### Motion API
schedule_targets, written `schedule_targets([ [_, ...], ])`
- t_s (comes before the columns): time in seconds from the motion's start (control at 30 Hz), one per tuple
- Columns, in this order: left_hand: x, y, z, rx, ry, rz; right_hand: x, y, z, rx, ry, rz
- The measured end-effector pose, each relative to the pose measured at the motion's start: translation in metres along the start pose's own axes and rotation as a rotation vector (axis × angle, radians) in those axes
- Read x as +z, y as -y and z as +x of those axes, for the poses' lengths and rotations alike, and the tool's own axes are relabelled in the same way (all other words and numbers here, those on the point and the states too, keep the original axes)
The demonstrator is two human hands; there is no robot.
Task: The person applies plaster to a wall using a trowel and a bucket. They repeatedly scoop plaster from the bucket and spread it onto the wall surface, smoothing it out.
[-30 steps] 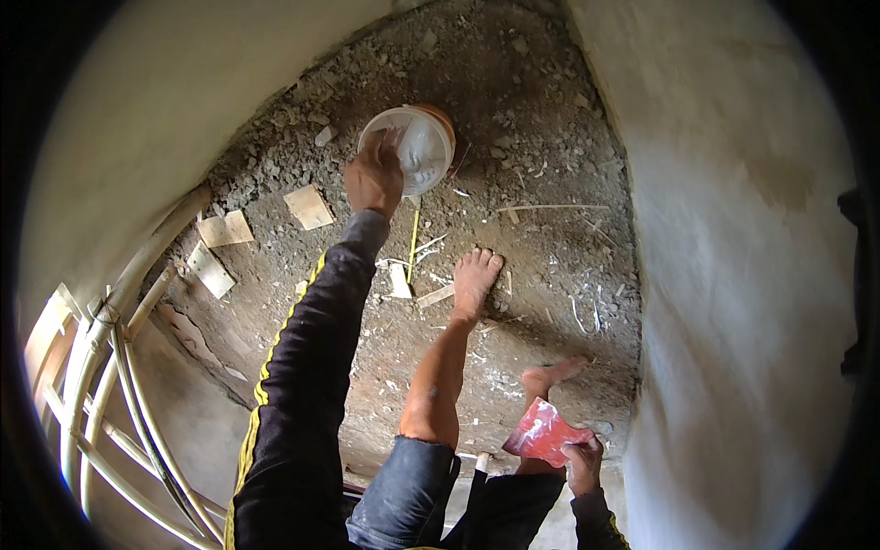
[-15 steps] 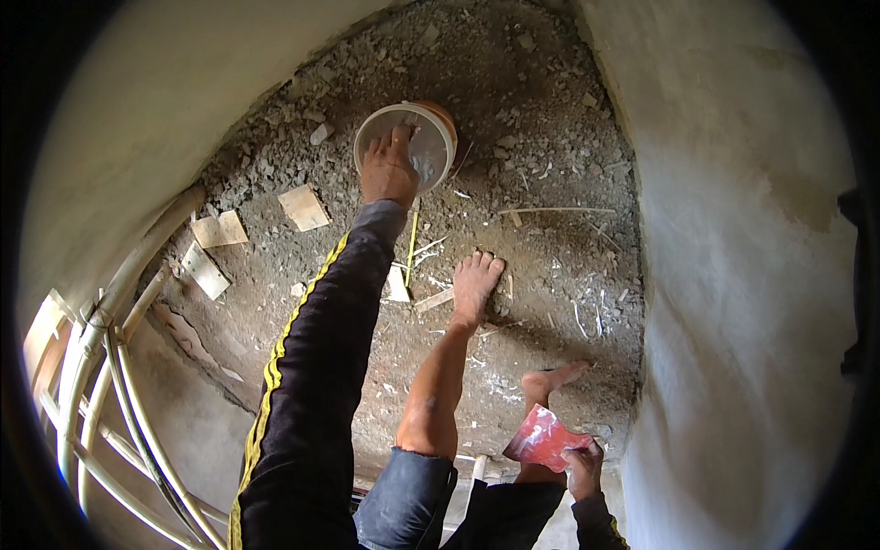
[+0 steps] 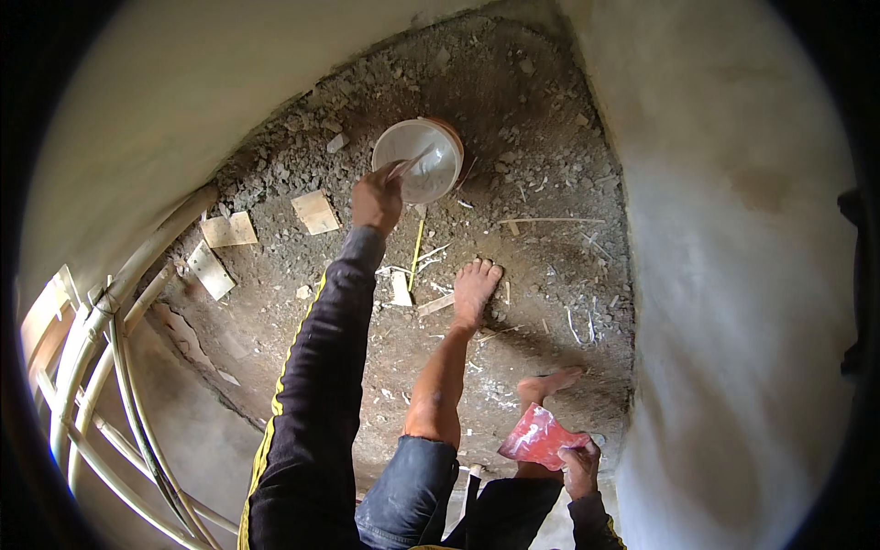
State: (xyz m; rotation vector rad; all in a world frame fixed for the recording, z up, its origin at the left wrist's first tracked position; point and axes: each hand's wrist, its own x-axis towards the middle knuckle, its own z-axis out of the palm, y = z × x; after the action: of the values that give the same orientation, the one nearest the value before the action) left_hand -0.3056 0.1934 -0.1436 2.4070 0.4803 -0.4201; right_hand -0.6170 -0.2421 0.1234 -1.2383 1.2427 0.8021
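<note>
My left hand (image 3: 377, 200) is closed at the near-left rim of a white plastic bucket (image 3: 438, 191). It grips a thin, flat scraper (image 3: 410, 164), seen nearly edge-on, which reaches over the bucket's opening. Whitish paste smears the inside of the bucket. Low on the right, beside my leg, my right hand (image 3: 580, 467) pinches a red plastic spreader (image 3: 534, 438) by one edge; white paste streaks its face.
Rubble and white scraps litter the dirt floor (image 3: 541, 302). Several wooden pieces (image 3: 315, 212) and a yellow strip (image 3: 417, 249) lie left of my bare foot (image 3: 476, 291). Poles (image 3: 87, 339) lean at the left. Plastered walls (image 3: 724, 275) rise on both sides.
My left hand has come up out of the bucket to its near-left rim, and the scraper now shows in it. The right hand keeps its hold on the red spreader, almost unmoved.
</note>
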Motion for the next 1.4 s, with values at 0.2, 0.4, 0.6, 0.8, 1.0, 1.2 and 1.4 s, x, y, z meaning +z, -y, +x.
schedule_targets([
  [0.2, -0.049, -0.019, -0.044, -0.225, -0.168, -0.712, -0.019, 0.012, -0.028, -0.076, -0.033, -0.207],
  [0.4, -0.087, -0.120, -0.035, -0.070, -0.183, -1.307, -0.025, 0.030, -0.061, -0.066, -0.107, -0.267],
  [0.6, -0.106, -0.232, 0.009, 0.090, -0.115, -1.385, -0.029, 0.059, -0.097, -0.214, -0.093, -0.213],
  [0.8, -0.119, -0.316, 0.017, 0.237, -0.042, -1.390, -0.033, 0.067, -0.124, -0.262, -0.112, -0.242],
  [1.0, -0.113, -0.361, -0.004, 0.365, -0.010, -1.294, -0.029, 0.056, -0.137, -0.238, -0.100, -0.151],
  [1.2, -0.089, -0.422, -0.026, 0.456, -0.204, -1.175, -0.039, 0.048, -0.141, -0.256, -0.084, -0.134],
  [1.4, -0.084, -0.445, -0.081, 0.524, -0.077, -1.029, -0.047, 0.046, -0.146, -0.255, -0.108, -0.098],
])
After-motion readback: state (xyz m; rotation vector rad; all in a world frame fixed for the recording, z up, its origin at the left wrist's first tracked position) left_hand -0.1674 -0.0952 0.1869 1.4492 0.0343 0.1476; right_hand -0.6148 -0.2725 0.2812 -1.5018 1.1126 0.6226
